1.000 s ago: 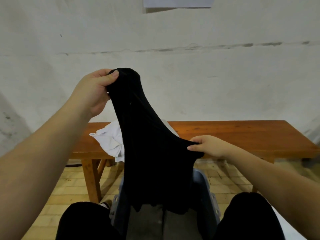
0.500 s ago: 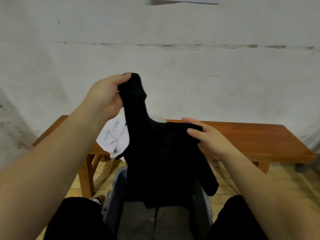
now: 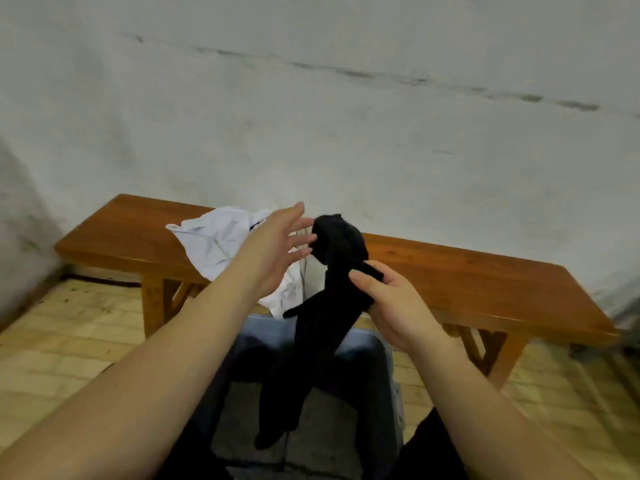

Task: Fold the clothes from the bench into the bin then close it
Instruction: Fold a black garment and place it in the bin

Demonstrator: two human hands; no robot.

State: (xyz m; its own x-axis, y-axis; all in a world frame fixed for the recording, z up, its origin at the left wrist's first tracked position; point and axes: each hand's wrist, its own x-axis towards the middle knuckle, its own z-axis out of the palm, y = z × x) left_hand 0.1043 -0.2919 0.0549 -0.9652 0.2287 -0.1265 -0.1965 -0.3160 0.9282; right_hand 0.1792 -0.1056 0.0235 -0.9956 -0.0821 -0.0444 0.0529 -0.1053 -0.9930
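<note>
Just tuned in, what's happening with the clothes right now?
A person is mid-fold on a black garment. The right hand grips it near its middle, so it hangs over the open grey bin. The left hand is open, fingers spread beside the garment's top. A white garment waits crumpled on the wooden bench.

Bare utility room, whitewashed wall (image 3: 346, 133), brick floor (image 3: 69, 341), wooden bench (image 3: 467, 282)

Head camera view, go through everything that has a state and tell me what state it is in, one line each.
Black garment: bunched, hanging over the bin.
Right hand: grips the black garment.
Left hand: open, fingers spread beside the garment's top.
White garment: crumpled, unfolded on the bench.
Bin: open.
</note>
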